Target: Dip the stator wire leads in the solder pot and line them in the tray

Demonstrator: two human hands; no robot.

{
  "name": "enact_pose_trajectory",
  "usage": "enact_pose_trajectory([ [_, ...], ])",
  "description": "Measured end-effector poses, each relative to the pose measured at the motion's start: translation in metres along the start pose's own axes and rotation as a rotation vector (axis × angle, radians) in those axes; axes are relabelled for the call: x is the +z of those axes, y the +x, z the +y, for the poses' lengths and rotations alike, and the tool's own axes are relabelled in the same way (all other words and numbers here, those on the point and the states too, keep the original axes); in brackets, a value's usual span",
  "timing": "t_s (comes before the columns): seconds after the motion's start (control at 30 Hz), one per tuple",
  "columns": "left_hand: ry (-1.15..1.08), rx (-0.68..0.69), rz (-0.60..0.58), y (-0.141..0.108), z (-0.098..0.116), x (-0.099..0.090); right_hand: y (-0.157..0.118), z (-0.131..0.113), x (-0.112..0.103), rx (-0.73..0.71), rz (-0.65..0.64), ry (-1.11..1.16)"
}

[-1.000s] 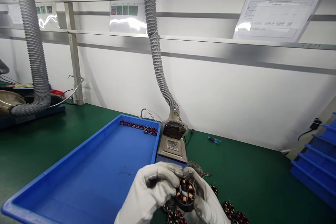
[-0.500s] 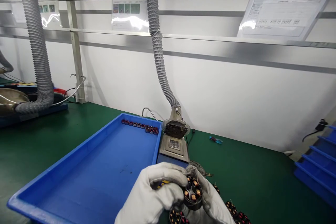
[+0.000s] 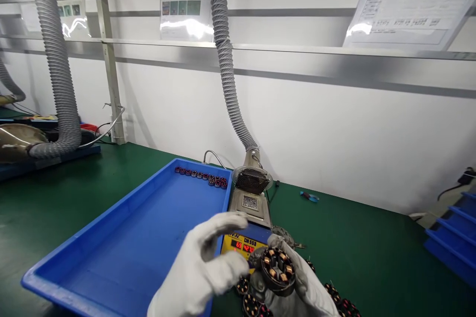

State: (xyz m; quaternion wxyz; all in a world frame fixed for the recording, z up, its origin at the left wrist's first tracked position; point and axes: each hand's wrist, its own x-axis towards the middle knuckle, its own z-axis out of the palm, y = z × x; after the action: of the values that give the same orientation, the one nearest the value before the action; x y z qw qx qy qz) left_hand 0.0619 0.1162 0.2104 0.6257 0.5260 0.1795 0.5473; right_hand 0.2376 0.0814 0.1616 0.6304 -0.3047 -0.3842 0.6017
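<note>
The right hand (image 3: 304, 277) grips a round, copper-wound coil (image 3: 278, 274); the fabric-gloved left hand (image 3: 199, 262) curves wide, empty.

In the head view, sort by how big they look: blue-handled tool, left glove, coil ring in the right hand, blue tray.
Blue tray
Left glove
Coil ring
Blue-handled tool; it lies farther back, so its true size is unsure.

1. a flat, dark green bench top (image 3: 372, 252) spreads wide.
2. on it lies a shallow, rectangular blue plastic tray (image 3: 141, 237).
3. a boxy blue-and-metal unit with yellow display (image 3: 251, 210) stands beside the tray.
4. a small blue-and-dark hand tool (image 3: 309, 197) lies to its right.
5. round black copper-wound parts (image 3: 332, 292) lie nearer.
</note>
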Motion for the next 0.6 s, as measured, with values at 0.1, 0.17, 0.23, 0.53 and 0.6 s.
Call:
enact_pose_trajectory([
  [0.1, 0.036, -0.123, -0.154, 0.001, -0.003, 0.009, 0.0, -0.001, 0.004, 0.005, -0.004, -0.011],
  [0.17, -0.015, -0.059, -0.193, 0.001, -0.006, 0.013, 0.0, -0.002, 0.013, 0.012, -0.027, -0.01],
  [0.23, -0.007, 0.056, -0.169, 0.0, -0.009, 0.013, -0.001, -0.002, 0.023, 0.022, -0.053, 0.001],
  [0.53, -0.05, 0.063, -0.102, -0.004, -0.003, -0.009, -0.004, -0.008, 0.017, -0.017, -0.051, 0.015],
  [0.6, 0.025, -0.047, -0.22, -0.002, -0.004, -0.004, -0.002, -0.013, 0.013, -0.035, -0.039, -0.021],
])
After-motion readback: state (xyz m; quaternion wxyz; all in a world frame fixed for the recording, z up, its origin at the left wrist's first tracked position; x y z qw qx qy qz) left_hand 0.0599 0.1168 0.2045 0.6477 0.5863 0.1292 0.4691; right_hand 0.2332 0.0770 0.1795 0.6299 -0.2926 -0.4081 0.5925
